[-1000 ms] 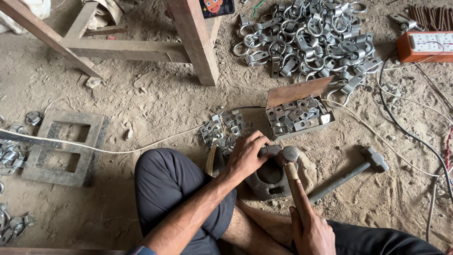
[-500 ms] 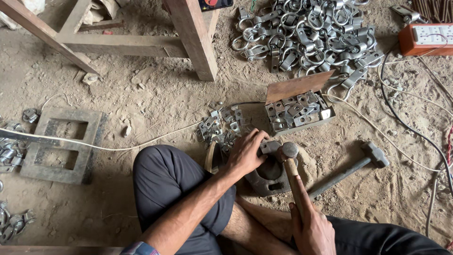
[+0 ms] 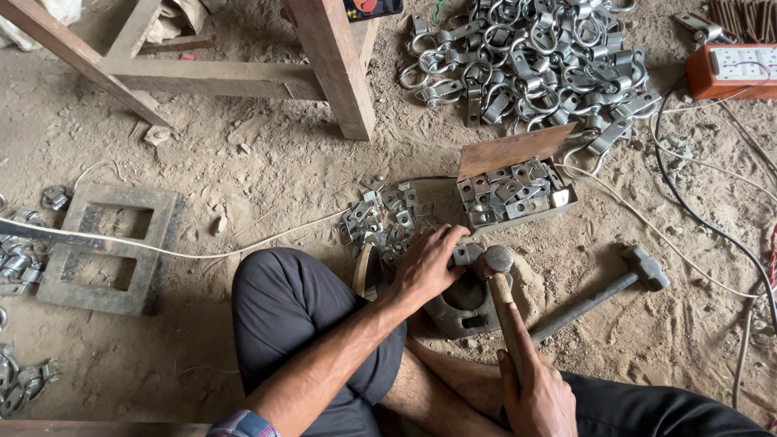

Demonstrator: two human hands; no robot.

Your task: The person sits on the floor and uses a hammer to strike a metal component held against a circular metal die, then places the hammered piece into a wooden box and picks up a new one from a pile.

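— What's in the cardboard box (image 3: pixel 518 194)?
— Small grey metal brackets, lid flap up; more brackets (image 3: pixel 380 222) lie loose on the dirt just left of it.
— And the hands?
— The left hand (image 3: pixel 425 267) pinches a small metal piece (image 3: pixel 467 254) on a dark iron block (image 3: pixel 465 307) between the knees. The right hand (image 3: pixel 538 396) is closed round a hammer (image 3: pixel 495 275), its head touching the piece.
— Anything else?
— A second hammer (image 3: pixel 615 287) lies to the right; a heap of metal clamps (image 3: pixel 526 57) sits beyond the box.

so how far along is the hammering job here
Done, it seems: a big pile of metal clamps. In hand: left hand holds a small bracket on the anvil block; right hand holds the hammer on it. Left: a box of brackets and loose brackets.
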